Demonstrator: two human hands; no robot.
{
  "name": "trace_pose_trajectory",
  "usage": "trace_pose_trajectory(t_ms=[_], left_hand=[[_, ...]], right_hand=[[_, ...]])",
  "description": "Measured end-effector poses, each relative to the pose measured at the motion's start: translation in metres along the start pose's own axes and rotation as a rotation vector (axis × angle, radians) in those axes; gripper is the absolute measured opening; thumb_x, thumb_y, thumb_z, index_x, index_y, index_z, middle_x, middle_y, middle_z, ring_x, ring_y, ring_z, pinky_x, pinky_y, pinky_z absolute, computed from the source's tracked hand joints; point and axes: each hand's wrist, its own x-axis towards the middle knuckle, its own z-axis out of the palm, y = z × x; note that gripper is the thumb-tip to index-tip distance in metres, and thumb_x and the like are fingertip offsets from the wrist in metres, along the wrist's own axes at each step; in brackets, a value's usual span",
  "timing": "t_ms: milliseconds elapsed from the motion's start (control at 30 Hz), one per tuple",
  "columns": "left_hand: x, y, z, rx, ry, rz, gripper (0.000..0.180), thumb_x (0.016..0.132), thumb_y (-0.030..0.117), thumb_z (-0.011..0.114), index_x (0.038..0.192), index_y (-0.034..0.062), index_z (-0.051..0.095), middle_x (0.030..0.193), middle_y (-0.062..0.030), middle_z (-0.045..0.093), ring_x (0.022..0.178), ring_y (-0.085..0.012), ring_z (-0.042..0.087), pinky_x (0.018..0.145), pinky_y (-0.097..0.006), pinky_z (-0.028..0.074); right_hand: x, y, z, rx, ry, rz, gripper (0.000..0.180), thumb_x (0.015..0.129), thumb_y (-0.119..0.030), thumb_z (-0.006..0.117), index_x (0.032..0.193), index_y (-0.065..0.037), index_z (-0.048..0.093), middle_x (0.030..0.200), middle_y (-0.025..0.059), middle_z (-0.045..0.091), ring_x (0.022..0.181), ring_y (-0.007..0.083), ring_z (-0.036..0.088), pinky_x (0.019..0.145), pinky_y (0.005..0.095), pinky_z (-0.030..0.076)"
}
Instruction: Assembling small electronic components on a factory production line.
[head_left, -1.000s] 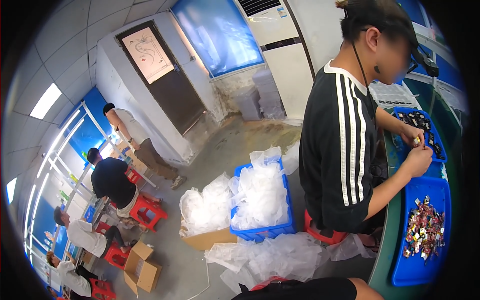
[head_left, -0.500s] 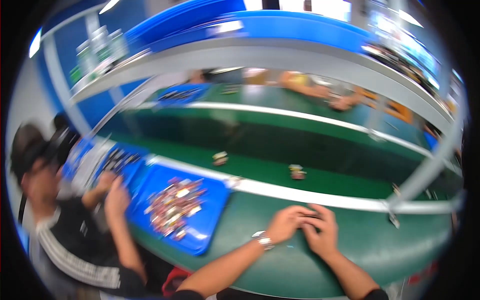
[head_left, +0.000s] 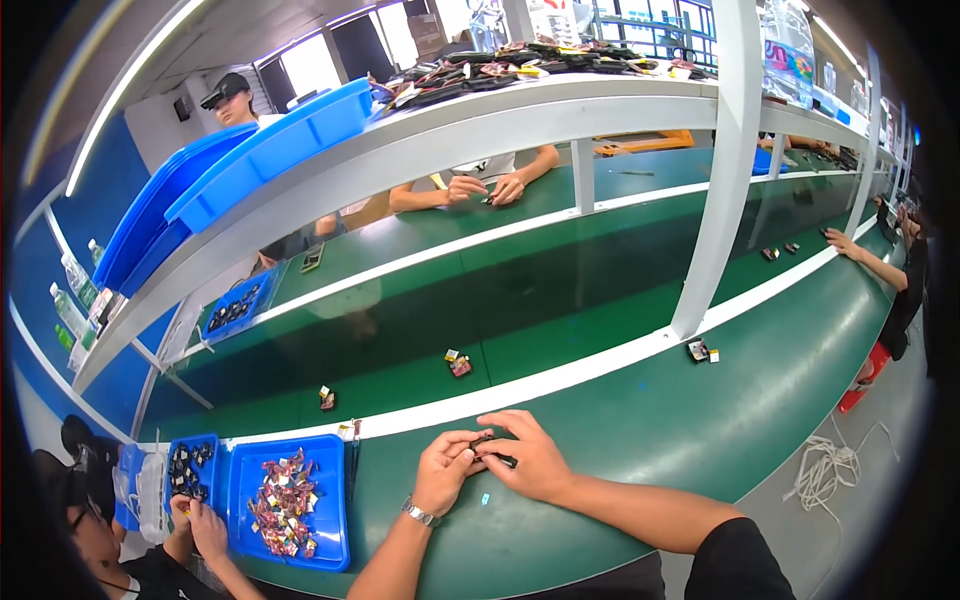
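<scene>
My view has swung since half a second ago: the blue tray (head_left: 333, 535) sits farther left, and my hands come nearer the middle. At far left, a co-worker's hands (head_left: 203, 528) work close to small black parts (head_left: 188, 466) in another tray. The blue tray comes next, its raised rim holding a heap of reddish parts (head_left: 283, 500); a stretch of green table (head_left: 620, 470) separates it from me. My left hand (head_left: 446, 474), watch (head_left: 424, 513) at the wrist, pinches a small black part (head_left: 507, 461); my right hand (head_left: 532, 462) meets it from the other side, fingers closed on the same part, above the table. A tiny blue scrap (head_left: 486, 499) lies just below. Beyond, the white ledge (head_left: 590, 395) marks the table's far edge. Rightward, green surface runs broadly between that ledge, where a small cluster (head_left: 700, 351) lies near a white post (head_left: 715, 200), and the curved near edge.
</scene>
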Motion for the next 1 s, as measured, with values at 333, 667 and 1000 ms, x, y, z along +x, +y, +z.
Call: trace_pose_trajectory(t_ms=[333, 667, 1000], left_hand=[[0.003, -0.002, -0.003, -0.003, 0.029, 0.004, 0.022, 0.096, 0.001, 0.053, 0.118, -0.0003, 0.051, 0.128, -0.0194, 0.058, 0.111, -0.0244, 0.062, 0.092, -0.038, 0.056], [0.005, 0.002, 0.001, 0.053, 0.066, 0.038, 0.023, 0.098, -0.004, 0.044, 0.12, -0.0011, 0.051, 0.131, -0.0181, 0.056, 0.114, -0.0224, 0.061, 0.096, -0.036, 0.054], [0.003, 0.003, 0.0, 0.04, 0.062, -0.028, 0.026, 0.098, 0.003, 0.05, 0.124, -0.0004, 0.049, 0.117, -0.0119, 0.063, 0.105, -0.0187, 0.064, 0.09, -0.035, 0.056]], right_hand=[[0.004, 0.002, 0.007, 0.1, -0.022, 0.117, 0.016, 0.079, -0.005, 0.068, 0.094, -0.008, 0.073, 0.124, 0.0068, 0.06, 0.118, 0.0286, 0.051, 0.093, 0.0378, 0.049], [0.014, 0.0, 0.002, -0.036, -0.057, -0.002, 0.02, 0.081, -0.005, 0.066, 0.1, -0.007, 0.07, 0.129, 0.0105, 0.057, 0.122, 0.0326, 0.049, 0.099, 0.0415, 0.044], [0.011, 0.0, 0.007, -0.095, 0.044, -0.084, 0.016, 0.074, -0.001, 0.073, 0.089, -0.004, 0.067, 0.105, 0.009, 0.06, 0.093, 0.0245, 0.062, 0.073, 0.0312, 0.055]])
